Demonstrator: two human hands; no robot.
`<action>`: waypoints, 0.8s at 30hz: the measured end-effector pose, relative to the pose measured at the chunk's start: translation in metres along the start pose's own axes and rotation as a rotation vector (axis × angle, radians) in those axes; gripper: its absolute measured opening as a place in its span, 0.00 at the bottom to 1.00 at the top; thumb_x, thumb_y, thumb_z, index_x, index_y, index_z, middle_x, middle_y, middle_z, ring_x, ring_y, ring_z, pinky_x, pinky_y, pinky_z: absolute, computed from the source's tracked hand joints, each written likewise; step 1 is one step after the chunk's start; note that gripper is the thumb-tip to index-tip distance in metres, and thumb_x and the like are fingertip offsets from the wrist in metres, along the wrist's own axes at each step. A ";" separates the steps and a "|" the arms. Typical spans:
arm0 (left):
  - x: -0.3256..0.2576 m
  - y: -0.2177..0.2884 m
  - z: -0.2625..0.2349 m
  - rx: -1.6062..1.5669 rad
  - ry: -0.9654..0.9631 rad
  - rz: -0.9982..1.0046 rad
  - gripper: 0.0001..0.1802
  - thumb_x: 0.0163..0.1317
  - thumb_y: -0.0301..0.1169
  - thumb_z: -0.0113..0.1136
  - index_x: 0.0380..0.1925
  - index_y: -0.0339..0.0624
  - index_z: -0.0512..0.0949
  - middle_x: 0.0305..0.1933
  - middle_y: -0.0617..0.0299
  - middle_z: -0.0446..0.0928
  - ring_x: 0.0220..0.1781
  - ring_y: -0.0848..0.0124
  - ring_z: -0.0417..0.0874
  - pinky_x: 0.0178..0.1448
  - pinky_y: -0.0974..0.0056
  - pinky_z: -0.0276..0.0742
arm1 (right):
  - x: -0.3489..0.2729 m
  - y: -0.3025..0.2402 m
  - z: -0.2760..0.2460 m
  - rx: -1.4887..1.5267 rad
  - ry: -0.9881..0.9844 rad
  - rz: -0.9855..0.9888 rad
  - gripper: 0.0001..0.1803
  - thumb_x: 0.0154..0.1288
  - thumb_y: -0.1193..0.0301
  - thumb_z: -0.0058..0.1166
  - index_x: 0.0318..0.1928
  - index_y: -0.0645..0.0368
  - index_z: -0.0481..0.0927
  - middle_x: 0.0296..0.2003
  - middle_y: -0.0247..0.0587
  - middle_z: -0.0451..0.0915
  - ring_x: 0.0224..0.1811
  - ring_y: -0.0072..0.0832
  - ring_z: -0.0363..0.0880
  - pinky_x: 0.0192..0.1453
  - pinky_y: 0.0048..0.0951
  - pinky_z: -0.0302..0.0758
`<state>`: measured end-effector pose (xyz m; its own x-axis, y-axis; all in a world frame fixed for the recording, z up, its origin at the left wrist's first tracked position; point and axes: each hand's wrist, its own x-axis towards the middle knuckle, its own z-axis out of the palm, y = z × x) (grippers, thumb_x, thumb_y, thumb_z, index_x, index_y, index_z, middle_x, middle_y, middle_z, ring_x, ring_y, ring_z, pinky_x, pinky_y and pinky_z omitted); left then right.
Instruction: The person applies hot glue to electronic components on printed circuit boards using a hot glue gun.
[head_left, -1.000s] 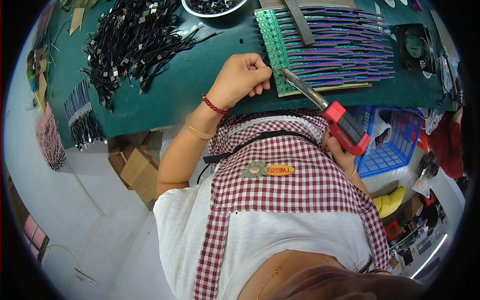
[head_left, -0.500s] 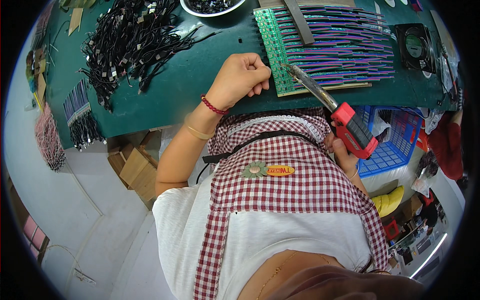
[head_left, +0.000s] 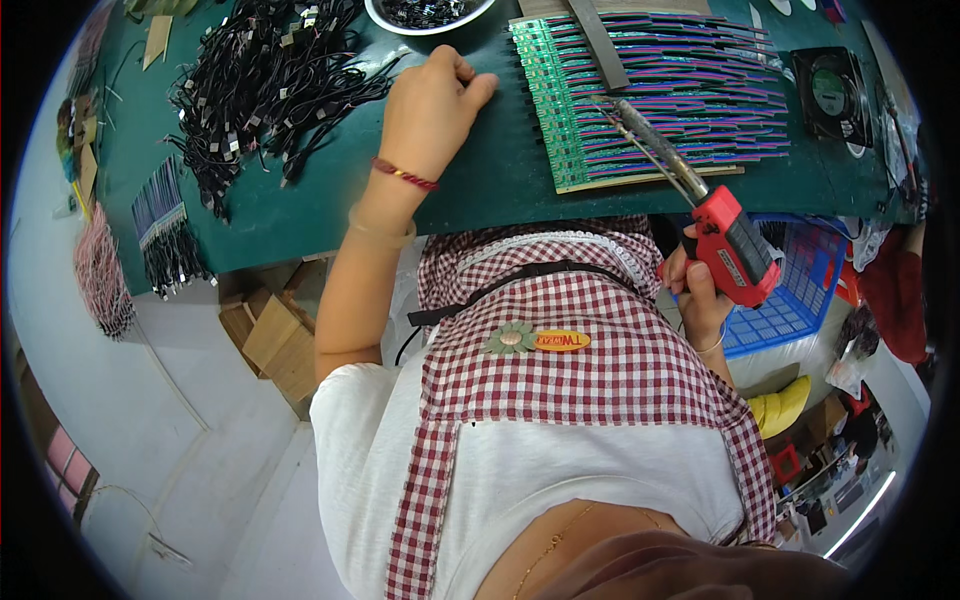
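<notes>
My right hand [head_left: 700, 296] grips a red and black soldering gun [head_left: 733, 245]. Its metal barrel slants up and left, and the tip is over the coloured wires close to a panel of small green circuit boards [head_left: 553, 105]. Flat wires [head_left: 690, 105] with black, blue and pink strands run rightward from the panel. Above the green tabletop, left of the panel, is my left hand [head_left: 432, 105], fingers curled and thumb sticking out to the right; whatever the fingertips may hold is hidden. Just beyond this hand stands a white bowl [head_left: 405, 28] of small black parts.
A heap of black cables with metal plugs [head_left: 265, 95] lies at the left. A flat metal bar [head_left: 598, 45] rests across the wires. A black fan [head_left: 830, 95] sits at the right, above a blue basket [head_left: 790, 300]. Wire bundles [head_left: 100, 270] hang off the left edge.
My left hand has moved left and away from the panel's edge, toward the bowl. The soldering gun has shifted right and slightly up, its tip leaving the green boards.
</notes>
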<state>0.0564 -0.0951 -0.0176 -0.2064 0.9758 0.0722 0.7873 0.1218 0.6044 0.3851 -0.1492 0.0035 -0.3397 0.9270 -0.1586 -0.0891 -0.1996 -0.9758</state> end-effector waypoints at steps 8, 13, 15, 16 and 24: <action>-0.010 0.020 -0.004 -0.166 -0.047 -0.119 0.08 0.56 0.28 0.58 0.25 0.33 0.73 0.21 0.59 0.76 0.21 0.72 0.77 0.26 0.69 0.72 | 0.016 -0.010 0.018 0.049 0.038 -0.071 0.25 0.63 0.61 0.50 0.52 0.67 0.64 0.18 0.36 0.66 0.17 0.19 0.62 0.24 0.23 0.65; -0.052 0.077 -0.015 -0.567 -0.161 0.103 0.06 0.51 0.19 0.61 0.27 0.34 0.73 0.29 0.60 0.76 0.28 0.78 0.76 0.31 0.73 0.73 | 0.042 -0.031 0.053 0.003 -0.026 0.011 0.22 0.61 0.71 0.52 0.54 0.65 0.63 0.27 0.41 0.72 0.25 0.24 0.70 0.32 0.25 0.71; -0.066 0.093 -0.014 -0.637 -0.152 0.167 0.08 0.48 0.18 0.62 0.26 0.34 0.72 0.28 0.58 0.75 0.28 0.73 0.77 0.31 0.71 0.73 | 0.047 -0.034 0.063 -0.025 -0.158 0.068 0.24 0.58 0.76 0.55 0.54 0.65 0.63 0.32 0.42 0.74 0.33 0.25 0.73 0.37 0.25 0.72; -0.070 0.098 -0.013 -0.661 -0.140 0.187 0.08 0.47 0.17 0.62 0.26 0.34 0.72 0.28 0.57 0.75 0.28 0.71 0.77 0.31 0.71 0.73 | 0.048 -0.036 0.064 -0.025 -0.162 0.068 0.24 0.58 0.76 0.55 0.54 0.65 0.63 0.32 0.42 0.74 0.33 0.25 0.73 0.37 0.25 0.72; -0.076 0.094 -0.015 -0.671 -0.156 0.224 0.09 0.47 0.15 0.61 0.27 0.33 0.72 0.29 0.56 0.74 0.30 0.67 0.78 0.32 0.69 0.74 | 0.048 -0.040 0.063 -0.184 -0.355 -0.019 0.23 0.57 0.83 0.52 0.54 0.65 0.64 0.35 0.38 0.73 0.37 0.21 0.71 0.41 0.22 0.70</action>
<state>0.1378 -0.1607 0.0458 0.0426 0.9849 0.1681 0.2646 -0.1734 0.9487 0.3133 -0.1162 0.0442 -0.6446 0.7566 -0.1097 0.0595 -0.0934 -0.9938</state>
